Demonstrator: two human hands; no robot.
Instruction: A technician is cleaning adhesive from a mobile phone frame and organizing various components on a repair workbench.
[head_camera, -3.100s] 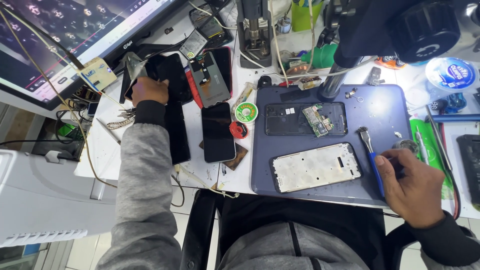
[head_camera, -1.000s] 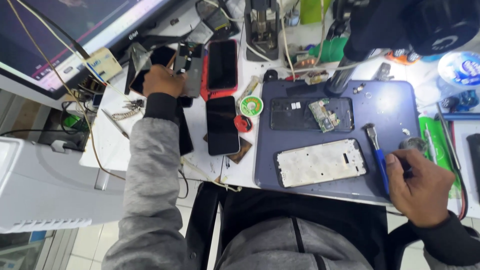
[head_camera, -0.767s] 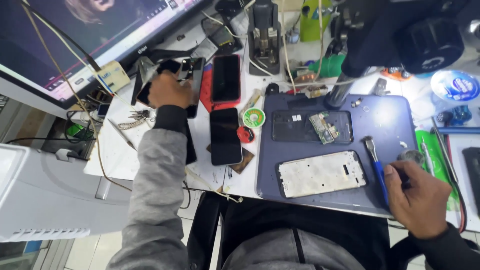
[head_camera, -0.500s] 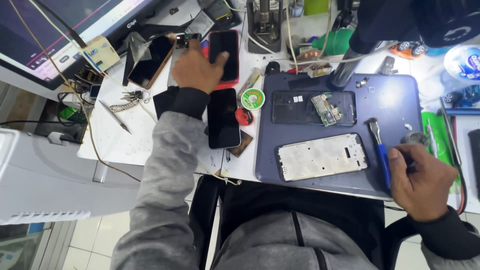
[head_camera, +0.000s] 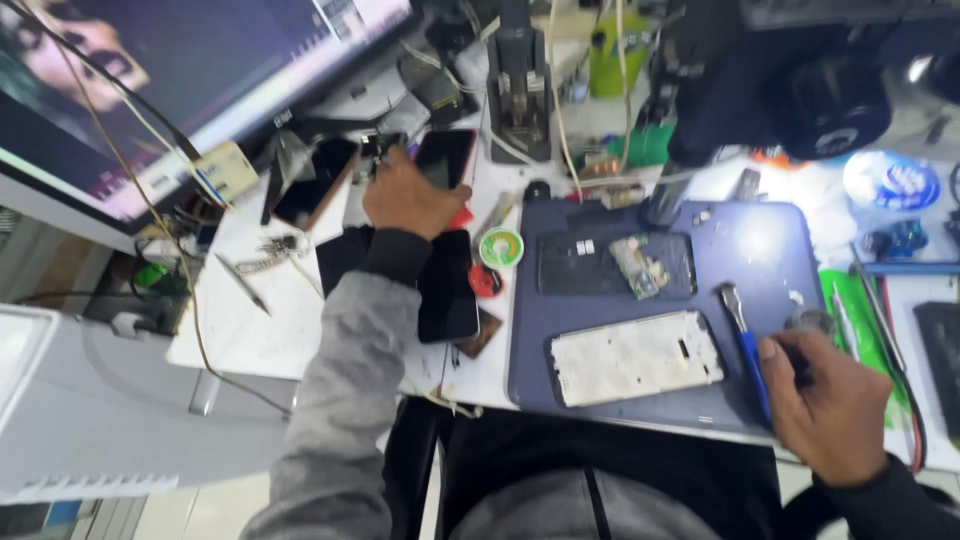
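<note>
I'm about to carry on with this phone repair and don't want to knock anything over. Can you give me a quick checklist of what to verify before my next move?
1. Left hand on the phone with the red edge: ok, it rests on its lower end.
2. Right hand grip: cannot tell what the fingers hold; it sits beside the blue-handled tool.
3. White phone frame flat on the blue mat: ok.
4. Opened phone body with its circuit board on the mat: ok, clear of both hands.
5. Black phone near the left sleeve: not ok, close enough to be nudged.
</note>
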